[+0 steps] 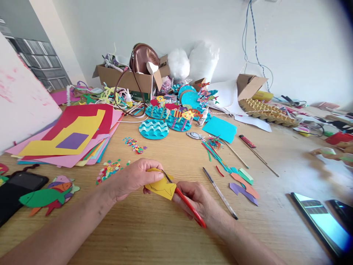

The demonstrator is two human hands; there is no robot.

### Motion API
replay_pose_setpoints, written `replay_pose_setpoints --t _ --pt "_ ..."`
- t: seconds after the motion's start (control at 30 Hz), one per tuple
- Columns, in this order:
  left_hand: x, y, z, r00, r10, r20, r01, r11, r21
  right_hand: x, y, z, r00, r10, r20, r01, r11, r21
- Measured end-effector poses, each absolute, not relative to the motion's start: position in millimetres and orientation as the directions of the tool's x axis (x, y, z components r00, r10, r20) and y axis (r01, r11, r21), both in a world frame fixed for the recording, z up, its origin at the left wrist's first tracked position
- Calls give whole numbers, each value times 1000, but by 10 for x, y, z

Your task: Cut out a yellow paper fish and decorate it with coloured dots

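Observation:
My left hand [140, 178] pinches a small piece of yellow paper [162, 189] between thumb and fingers. A fish outline is drawn on that paper in dark line. My right hand [193, 198] is closed round the red handles of a pair of scissors [193, 210]. The scissor blades lie across the yellow paper near its upper edge, close to my left thumb. Below my hands is the bare wood of the table [154, 235]. A pen [220, 193] lies just right of my right hand.
Cut-out paper fish [45, 198] and coloured sheets [68, 136] lie at the left. Confetti dots [110, 169] are behind my left hand. Paper scraps [245, 186], a glue bottle [202, 117] and a phone [320, 221] lie rightward. Another person's blurred hand [328, 152] is at the right edge.

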State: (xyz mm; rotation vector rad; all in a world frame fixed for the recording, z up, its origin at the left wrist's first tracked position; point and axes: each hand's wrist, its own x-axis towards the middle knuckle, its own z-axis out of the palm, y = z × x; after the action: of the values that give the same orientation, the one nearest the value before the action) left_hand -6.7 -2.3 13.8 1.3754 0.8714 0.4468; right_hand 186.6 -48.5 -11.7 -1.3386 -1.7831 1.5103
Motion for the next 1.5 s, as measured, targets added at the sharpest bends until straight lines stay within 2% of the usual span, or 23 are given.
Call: replay_pose_setpoints --t 0.47,0.9,1.5 --pt "-81 -13 135 617 737 -276 201 192 961 1873 -497 -109 -438 864 -249 357 -87 -930" --pt "-75 -12 117 621 731 -285 197 206 958 1865 -489 -59 -439 849 -294 404 -106 -908" --pt "-119 6 125 645 694 -318 216 234 948 1877 -480 -97 -442 865 -237 456 -11 -890"
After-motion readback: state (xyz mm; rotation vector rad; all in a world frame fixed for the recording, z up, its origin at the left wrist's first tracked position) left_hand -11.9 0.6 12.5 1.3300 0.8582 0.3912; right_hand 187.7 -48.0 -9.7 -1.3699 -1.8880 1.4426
